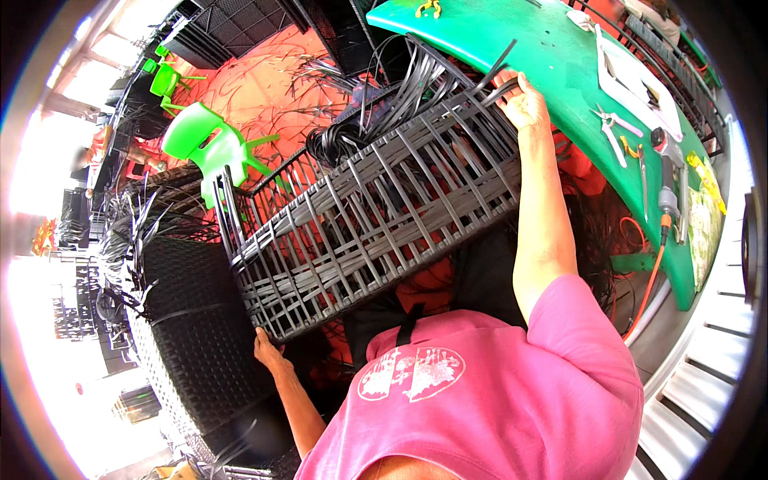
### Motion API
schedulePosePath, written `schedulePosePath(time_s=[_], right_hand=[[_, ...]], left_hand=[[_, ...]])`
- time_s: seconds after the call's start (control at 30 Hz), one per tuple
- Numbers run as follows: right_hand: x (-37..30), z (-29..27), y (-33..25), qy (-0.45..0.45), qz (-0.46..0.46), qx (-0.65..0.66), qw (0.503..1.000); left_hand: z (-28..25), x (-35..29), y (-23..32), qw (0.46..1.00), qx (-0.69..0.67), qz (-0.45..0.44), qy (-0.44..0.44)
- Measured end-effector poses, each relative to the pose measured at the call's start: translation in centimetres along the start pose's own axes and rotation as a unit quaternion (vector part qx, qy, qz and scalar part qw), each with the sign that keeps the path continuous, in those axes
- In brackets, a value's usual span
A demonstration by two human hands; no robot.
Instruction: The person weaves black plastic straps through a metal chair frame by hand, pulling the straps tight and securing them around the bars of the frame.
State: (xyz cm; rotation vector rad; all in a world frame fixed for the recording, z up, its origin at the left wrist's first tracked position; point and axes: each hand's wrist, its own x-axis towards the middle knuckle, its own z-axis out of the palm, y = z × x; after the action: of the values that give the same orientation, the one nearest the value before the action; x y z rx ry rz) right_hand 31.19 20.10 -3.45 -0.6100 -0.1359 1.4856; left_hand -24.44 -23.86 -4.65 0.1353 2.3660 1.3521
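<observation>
Steadying a grey woven frame [379, 242] slantwise before the pink shirt [496, 372], the person is presumably balancing both ends: the right hand [522, 102] is pinching a strip [491, 97] at the upper corner; the left hand [270, 353] is supporting the lower corner, its full grip unclear.

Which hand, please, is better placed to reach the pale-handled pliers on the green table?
Probably the right hand: it is at the black frame beside the table, nearer the pliers; the left hand is at the frame's opposite end.

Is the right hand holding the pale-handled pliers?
No, the pliers lie on the green table, apart from the right hand.
</observation>
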Motion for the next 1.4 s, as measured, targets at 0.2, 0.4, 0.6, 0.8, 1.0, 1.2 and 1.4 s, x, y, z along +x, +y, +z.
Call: schedulePosePath(time_s=[0.2, 0.4, 0.6, 0.8, 1.0, 1.2, 1.4], right_hand=[[-6.2, 0.6, -1.4, -0.148, -0.119, 0.129, 0.973], [-10.5, -1.6, -7.9, -0.210, -0.188, 0.129, 0.951], [-12.8, -0.5, -16.4, -0.226, -0.244, -0.032, 0.943], [-14.3, 4.4, -13.4, 0.116, -0.333, -0.571, 0.741], [-8.9, 3.3, -6.2, 0.051, -0.379, -0.406, 0.830], [-9.5, 2.9, 4.4, 0.037, -0.367, -0.555, 0.745], [-10.0, -1.5, 8.2, 0.007, -0.365, -0.690, 0.624]], left_hand=[[0.8, -2.1, 2.0, 1.000, 0.010, 0.002, 0.007], [0.0, -0.9, 1.4, 0.999, -0.013, 0.006, -0.048], [-1.4, 0.6, 0.2, 0.997, -0.034, -0.030, -0.054], [-0.4, -0.8, 1.9, 0.941, 0.032, 0.308, 0.140], [0.5, 0.3, 6.7, 0.923, -0.016, 0.383, -0.036], [2.1, 5.0, 6.9, 0.935, 0.024, 0.341, -0.093], [3.7, 10.7, 6.6, 0.962, 0.060, 0.244, -0.106]])
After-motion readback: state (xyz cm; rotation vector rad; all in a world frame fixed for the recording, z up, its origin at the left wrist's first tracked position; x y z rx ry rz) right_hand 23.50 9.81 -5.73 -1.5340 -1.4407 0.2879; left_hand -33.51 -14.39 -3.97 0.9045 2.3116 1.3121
